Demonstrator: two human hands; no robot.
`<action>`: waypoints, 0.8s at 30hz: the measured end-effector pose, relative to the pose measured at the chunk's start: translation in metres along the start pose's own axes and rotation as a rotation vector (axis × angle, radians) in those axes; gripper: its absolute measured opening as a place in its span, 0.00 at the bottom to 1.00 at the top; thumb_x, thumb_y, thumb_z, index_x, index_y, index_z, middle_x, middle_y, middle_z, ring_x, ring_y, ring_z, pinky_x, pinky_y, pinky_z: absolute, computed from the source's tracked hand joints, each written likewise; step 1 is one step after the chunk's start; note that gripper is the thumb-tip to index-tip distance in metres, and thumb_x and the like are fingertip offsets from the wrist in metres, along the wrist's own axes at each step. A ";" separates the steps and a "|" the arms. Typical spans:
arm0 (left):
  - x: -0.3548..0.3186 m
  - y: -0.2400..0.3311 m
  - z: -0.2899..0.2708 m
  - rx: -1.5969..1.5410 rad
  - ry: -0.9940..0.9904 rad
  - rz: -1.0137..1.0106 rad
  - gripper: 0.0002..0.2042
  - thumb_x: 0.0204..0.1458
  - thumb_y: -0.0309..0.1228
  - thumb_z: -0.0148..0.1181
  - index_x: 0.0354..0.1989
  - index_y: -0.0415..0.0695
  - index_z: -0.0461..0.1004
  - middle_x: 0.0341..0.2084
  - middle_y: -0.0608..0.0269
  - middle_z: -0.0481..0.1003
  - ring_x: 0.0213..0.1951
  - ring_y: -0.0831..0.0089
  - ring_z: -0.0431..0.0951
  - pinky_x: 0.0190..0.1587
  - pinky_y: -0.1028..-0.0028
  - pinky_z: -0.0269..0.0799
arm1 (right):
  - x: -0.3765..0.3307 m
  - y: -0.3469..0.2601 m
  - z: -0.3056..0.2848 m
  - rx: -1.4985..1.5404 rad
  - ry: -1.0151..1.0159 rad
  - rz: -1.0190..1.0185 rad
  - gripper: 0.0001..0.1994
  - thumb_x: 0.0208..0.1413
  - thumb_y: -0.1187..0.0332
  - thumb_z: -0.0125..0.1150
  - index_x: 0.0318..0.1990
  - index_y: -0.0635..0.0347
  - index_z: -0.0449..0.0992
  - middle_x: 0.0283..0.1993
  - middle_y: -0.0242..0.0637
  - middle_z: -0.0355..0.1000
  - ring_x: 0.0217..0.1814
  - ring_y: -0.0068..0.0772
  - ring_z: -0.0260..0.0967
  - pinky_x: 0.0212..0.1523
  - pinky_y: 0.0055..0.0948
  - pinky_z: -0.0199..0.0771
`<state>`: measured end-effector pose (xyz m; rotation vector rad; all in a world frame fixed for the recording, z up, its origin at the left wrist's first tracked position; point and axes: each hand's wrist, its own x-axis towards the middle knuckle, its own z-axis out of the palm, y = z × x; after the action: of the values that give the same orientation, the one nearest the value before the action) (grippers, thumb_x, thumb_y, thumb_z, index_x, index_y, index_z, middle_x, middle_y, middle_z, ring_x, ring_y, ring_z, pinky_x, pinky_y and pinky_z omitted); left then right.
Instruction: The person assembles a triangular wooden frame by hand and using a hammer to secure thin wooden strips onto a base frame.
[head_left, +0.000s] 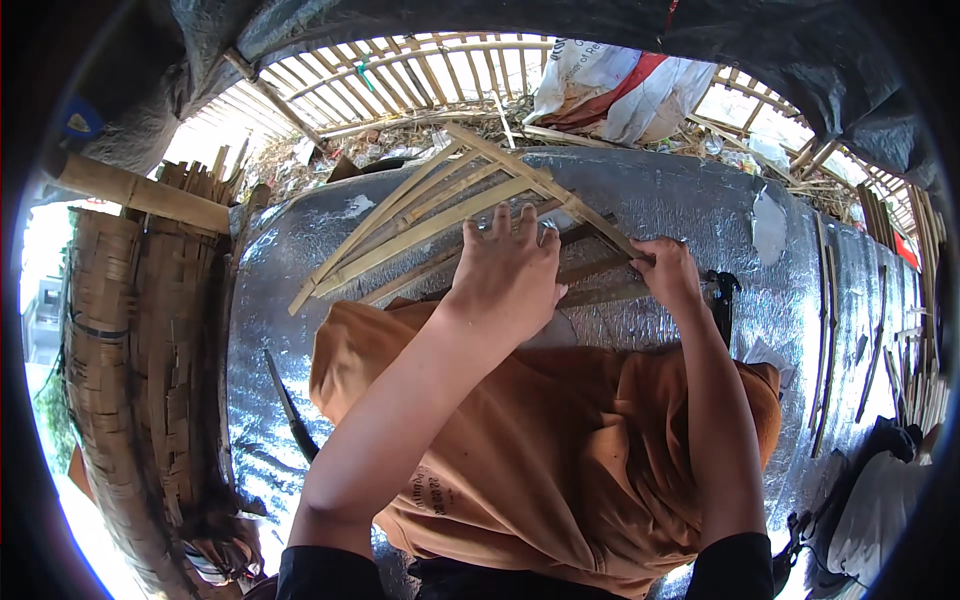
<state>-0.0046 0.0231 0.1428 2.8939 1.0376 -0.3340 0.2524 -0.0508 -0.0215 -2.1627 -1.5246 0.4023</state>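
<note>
Several split bamboo strips (pixel 430 226) lie side by side on a silver foil sheet in front of me. Across their far ends runs a slanting bamboo strip (pixel 520 175), which comes down toward my right. My right hand (pixel 668 272) is closed on the near end of this slanting strip, thumb and fingers pinched together. My left hand (pixel 508 265) rests over the other strips with its fingers spread, apparently touching them; its palm side is hidden. A brown cloth (pixel 530 440) with dark print covers my lap under both forearms.
The silver foil sheet (pixel 790 260) spreads all around. A hammer (pixel 722 290) lies just right of my right hand. To the left are a curved dark blade (pixel 287 405) and a tall woven bamboo roll (pixel 105 350). Thin sticks (pixel 826 340) lie at right; a slatted bamboo fence (pixel 420 75) stands behind.
</note>
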 end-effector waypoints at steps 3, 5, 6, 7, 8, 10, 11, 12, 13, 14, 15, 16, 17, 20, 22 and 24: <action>0.039 -0.021 0.040 -0.131 -0.106 -0.012 0.35 0.63 0.48 0.57 0.71 0.37 0.59 0.70 0.44 0.62 0.73 0.45 0.58 0.69 0.39 0.58 | 0.002 -0.012 0.005 0.023 0.004 0.001 0.18 0.52 0.71 0.73 0.52 0.48 0.85 0.44 0.47 0.80 0.47 0.53 0.79 0.50 0.44 0.78; 0.065 -0.015 0.082 -0.077 -0.056 -0.081 0.37 0.63 0.49 0.57 0.73 0.36 0.55 0.72 0.44 0.59 0.75 0.45 0.54 0.70 0.38 0.56 | 0.002 -0.009 0.004 0.047 -0.011 -0.006 0.17 0.53 0.71 0.72 0.51 0.47 0.85 0.46 0.47 0.81 0.48 0.54 0.80 0.51 0.45 0.79; 0.079 -0.013 0.099 -0.007 -0.009 -0.143 0.40 0.63 0.50 0.57 0.75 0.36 0.51 0.74 0.45 0.56 0.76 0.45 0.50 0.71 0.37 0.53 | 0.001 -0.005 0.001 0.040 -0.020 0.032 0.17 0.53 0.71 0.72 0.51 0.47 0.85 0.46 0.47 0.81 0.47 0.54 0.80 0.50 0.45 0.79; 0.092 -0.012 0.113 0.000 0.003 -0.146 0.40 0.63 0.50 0.57 0.75 0.36 0.51 0.74 0.45 0.56 0.76 0.45 0.50 0.71 0.37 0.53 | 0.001 -0.003 -0.004 0.029 -0.021 0.076 0.17 0.53 0.71 0.72 0.51 0.46 0.86 0.45 0.47 0.81 0.46 0.54 0.80 0.50 0.46 0.80; 0.096 -0.016 0.133 -0.024 0.104 -0.168 0.43 0.62 0.52 0.57 0.76 0.35 0.47 0.75 0.45 0.52 0.77 0.46 0.48 0.72 0.37 0.52 | 0.000 -0.007 0.001 0.039 -0.026 0.085 0.17 0.53 0.71 0.72 0.52 0.46 0.85 0.46 0.47 0.81 0.48 0.53 0.80 0.51 0.45 0.79; 0.107 -0.015 0.148 -0.060 0.249 -0.172 0.46 0.62 0.55 0.55 0.78 0.36 0.42 0.78 0.46 0.42 0.78 0.45 0.45 0.73 0.37 0.48 | 0.000 -0.010 0.000 0.022 -0.019 0.067 0.17 0.53 0.71 0.72 0.52 0.46 0.85 0.46 0.47 0.80 0.48 0.53 0.80 0.51 0.45 0.79; 0.111 -0.016 0.155 -0.069 0.252 -0.166 0.46 0.62 0.55 0.55 0.78 0.36 0.42 0.78 0.46 0.42 0.78 0.45 0.45 0.73 0.37 0.48 | 0.000 -0.011 0.000 0.013 -0.018 0.049 0.17 0.53 0.71 0.72 0.52 0.46 0.85 0.47 0.47 0.80 0.49 0.53 0.79 0.51 0.46 0.79; 0.113 -0.018 0.161 -0.085 0.324 -0.120 0.46 0.63 0.56 0.54 0.78 0.37 0.42 0.78 0.47 0.42 0.77 0.44 0.45 0.73 0.37 0.47 | 0.001 -0.012 0.000 0.005 -0.017 0.054 0.17 0.53 0.71 0.72 0.52 0.46 0.85 0.47 0.47 0.80 0.49 0.53 0.79 0.51 0.46 0.79; 0.115 -0.020 0.167 -0.101 0.396 -0.076 0.46 0.63 0.56 0.53 0.78 0.38 0.42 0.78 0.47 0.42 0.77 0.43 0.45 0.73 0.37 0.46 | 0.003 -0.014 0.000 0.007 -0.042 0.081 0.17 0.53 0.71 0.72 0.52 0.46 0.85 0.47 0.47 0.80 0.49 0.53 0.79 0.51 0.46 0.79; 0.115 -0.018 0.170 -0.112 0.387 -0.071 0.46 0.63 0.56 0.53 0.78 0.38 0.42 0.78 0.47 0.42 0.77 0.43 0.45 0.73 0.37 0.46 | 0.000 -0.012 0.001 0.010 -0.077 0.114 0.17 0.53 0.71 0.72 0.52 0.46 0.85 0.47 0.46 0.79 0.50 0.53 0.79 0.51 0.46 0.79; 0.115 -0.017 0.172 -0.120 0.364 -0.096 0.45 0.63 0.56 0.52 0.78 0.39 0.41 0.78 0.48 0.42 0.77 0.42 0.46 0.74 0.38 0.46 | -0.001 -0.009 0.002 0.005 -0.086 0.125 0.17 0.53 0.71 0.72 0.52 0.46 0.85 0.47 0.46 0.79 0.50 0.53 0.79 0.51 0.46 0.79; 0.115 -0.016 0.173 -0.127 0.340 -0.122 0.45 0.63 0.57 0.52 0.78 0.41 0.41 0.78 0.48 0.42 0.77 0.42 0.46 0.74 0.38 0.45 | 0.000 -0.006 0.003 0.001 -0.059 0.084 0.17 0.53 0.70 0.72 0.52 0.46 0.85 0.46 0.46 0.79 0.49 0.53 0.79 0.50 0.47 0.79; 0.116 -0.016 0.175 -0.126 0.331 -0.124 0.45 0.63 0.57 0.52 0.78 0.41 0.41 0.78 0.48 0.42 0.77 0.42 0.46 0.74 0.38 0.45 | 0.002 -0.006 0.004 0.005 -0.031 0.036 0.17 0.53 0.70 0.72 0.52 0.46 0.85 0.46 0.46 0.79 0.48 0.54 0.79 0.50 0.47 0.79; 0.121 -0.015 0.177 -0.235 0.340 -0.104 0.45 0.63 0.57 0.52 0.79 0.42 0.41 0.78 0.48 0.42 0.76 0.41 0.48 0.74 0.39 0.45 | 0.000 -0.007 0.001 0.006 -0.043 0.070 0.17 0.53 0.70 0.73 0.51 0.47 0.85 0.44 0.46 0.79 0.46 0.54 0.78 0.48 0.47 0.79; 0.121 -0.014 0.179 -0.248 0.350 -0.102 0.45 0.63 0.57 0.52 0.79 0.42 0.41 0.78 0.48 0.42 0.76 0.41 0.49 0.74 0.40 0.44 | -0.001 -0.007 0.001 0.000 -0.036 0.061 0.17 0.53 0.70 0.73 0.51 0.47 0.85 0.43 0.46 0.78 0.46 0.54 0.78 0.47 0.48 0.79; 0.121 -0.016 0.180 -0.244 0.363 -0.105 0.45 0.63 0.57 0.51 0.79 0.42 0.41 0.78 0.48 0.42 0.76 0.41 0.49 0.75 0.40 0.44 | 0.001 -0.009 0.000 -0.020 -0.020 0.038 0.17 0.53 0.71 0.73 0.51 0.47 0.85 0.43 0.46 0.78 0.45 0.54 0.78 0.47 0.48 0.78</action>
<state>0.0429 0.0895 -0.0589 2.7389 1.1815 0.3079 0.2453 -0.0476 -0.0162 -2.2116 -1.5063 0.4241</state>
